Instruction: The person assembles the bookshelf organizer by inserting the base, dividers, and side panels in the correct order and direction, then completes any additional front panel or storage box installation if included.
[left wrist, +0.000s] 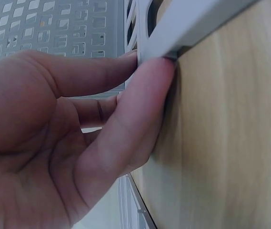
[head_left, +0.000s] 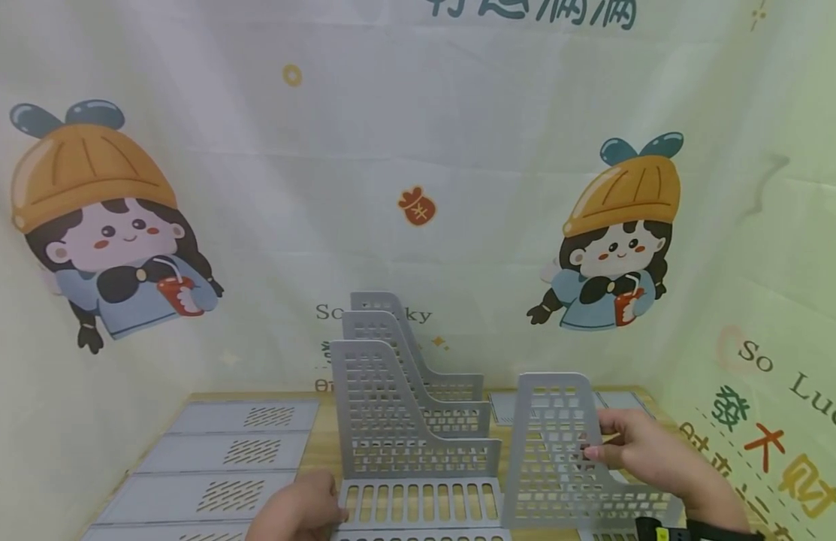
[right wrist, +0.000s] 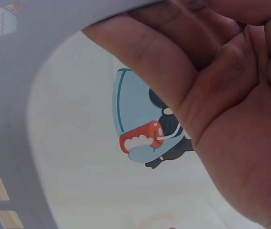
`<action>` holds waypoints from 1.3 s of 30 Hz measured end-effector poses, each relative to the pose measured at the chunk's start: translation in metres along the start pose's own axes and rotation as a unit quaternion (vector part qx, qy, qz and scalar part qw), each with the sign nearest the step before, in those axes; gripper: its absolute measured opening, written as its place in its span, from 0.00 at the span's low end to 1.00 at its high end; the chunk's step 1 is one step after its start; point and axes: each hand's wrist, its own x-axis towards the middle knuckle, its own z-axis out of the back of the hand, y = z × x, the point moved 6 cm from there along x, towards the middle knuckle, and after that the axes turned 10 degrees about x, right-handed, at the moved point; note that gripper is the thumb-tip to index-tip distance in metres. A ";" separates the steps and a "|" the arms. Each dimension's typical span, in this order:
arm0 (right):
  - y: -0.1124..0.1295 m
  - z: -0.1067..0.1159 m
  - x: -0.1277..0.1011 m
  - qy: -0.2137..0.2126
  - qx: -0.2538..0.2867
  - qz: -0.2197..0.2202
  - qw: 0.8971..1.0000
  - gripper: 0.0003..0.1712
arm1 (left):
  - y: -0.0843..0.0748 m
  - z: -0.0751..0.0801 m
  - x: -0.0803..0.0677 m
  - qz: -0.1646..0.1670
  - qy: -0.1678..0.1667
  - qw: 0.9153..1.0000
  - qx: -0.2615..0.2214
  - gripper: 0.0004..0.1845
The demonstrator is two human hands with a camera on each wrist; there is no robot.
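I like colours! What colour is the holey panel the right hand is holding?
Grey. The panel is plain grey with rows of small slots, best seen in the head view.

A pale cloth backdrop printed with cartoon girls in orange hats hangs behind and to both sides of the wooden worktop. On the left of the worktop, flat grey slotted panels lie in a row from near to far. Another flat grey panel lies at the far right.
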 end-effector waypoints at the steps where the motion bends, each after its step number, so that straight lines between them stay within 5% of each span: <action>1: 0.000 0.000 0.000 0.001 0.002 -0.001 1.000 0.17 | 0.000 0.000 0.000 0.000 0.001 1.000 -0.002 0.10; 13: -0.001 0.002 0.002 0.003 -0.014 -0.029 0.999 0.15 | 0.000 0.001 0.003 -0.003 -0.001 1.000 0.017 0.11; 18: -0.001 -0.003 0.005 -0.008 -0.081 -0.057 0.995 0.10 | 0.002 0.001 0.003 -0.012 0.000 1.000 0.013 0.10; 22: 0.001 -0.019 0.015 -0.006 -0.127 -0.057 0.990 0.07 | 0.002 0.001 0.003 -0.013 0.002 1.000 0.012 0.09; 33: 0.029 -0.097 0.054 0.025 -0.149 0.007 0.988 0.09 | -0.002 0.000 0.006 -0.008 0.000 0.999 0.034 0.12; 39: 0.026 -0.100 0.057 0.058 -0.152 0.012 0.987 0.03 | 0.000 -0.003 0.009 0.009 0.007 1.000 0.019 0.10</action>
